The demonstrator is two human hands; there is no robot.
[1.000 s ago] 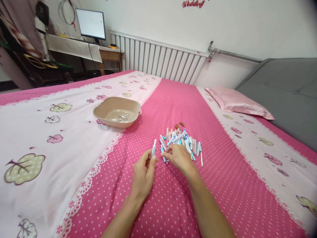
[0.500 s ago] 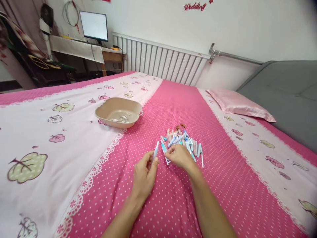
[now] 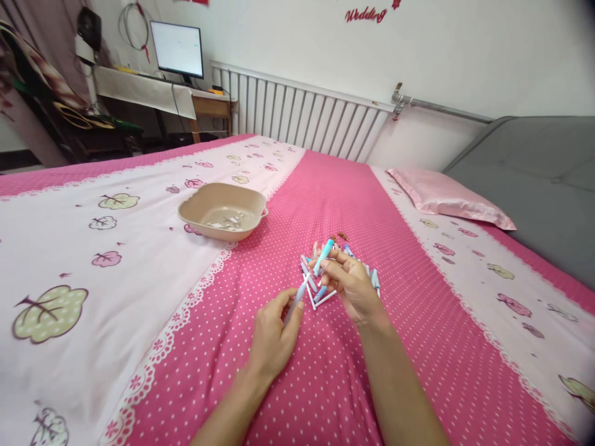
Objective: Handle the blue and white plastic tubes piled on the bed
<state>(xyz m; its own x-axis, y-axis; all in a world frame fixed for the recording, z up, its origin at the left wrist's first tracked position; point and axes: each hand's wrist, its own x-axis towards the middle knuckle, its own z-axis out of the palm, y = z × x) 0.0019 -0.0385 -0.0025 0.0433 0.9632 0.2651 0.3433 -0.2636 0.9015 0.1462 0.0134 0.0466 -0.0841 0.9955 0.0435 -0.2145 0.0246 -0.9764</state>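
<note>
My left hand (image 3: 277, 331) is closed on a slim lilac pen-like tube (image 3: 300, 294) with a white end, which points up and to the right. Between the thumb and fingers of my right hand (image 3: 351, 288) is a short turquoise-blue tube (image 3: 324, 257), tilted upward. Its lower end is close to the white end of the lilac tube; I cannot tell whether they touch. Beneath and behind my right hand lies a pile of pink, blue and grey-green pen-like tubes (image 3: 374, 277) with thin white sticks (image 3: 325, 298), partly hidden by that hand.
A beige plastic basin (image 3: 195, 217) with small white pieces in it stands to the left on the bedspread (image 3: 223, 371). Small brown bits (image 3: 343, 236) lie behind the pile. A pink pillow (image 3: 449, 195) is at the right; a radiator (image 3: 297, 111) and desk (image 3: 211, 106) are behind.
My right hand has lifted the turquoise-blue tube from the pile and turned upward with it. The lilac tube in my left hand has moved slightly right and tilted more to the right.
</note>
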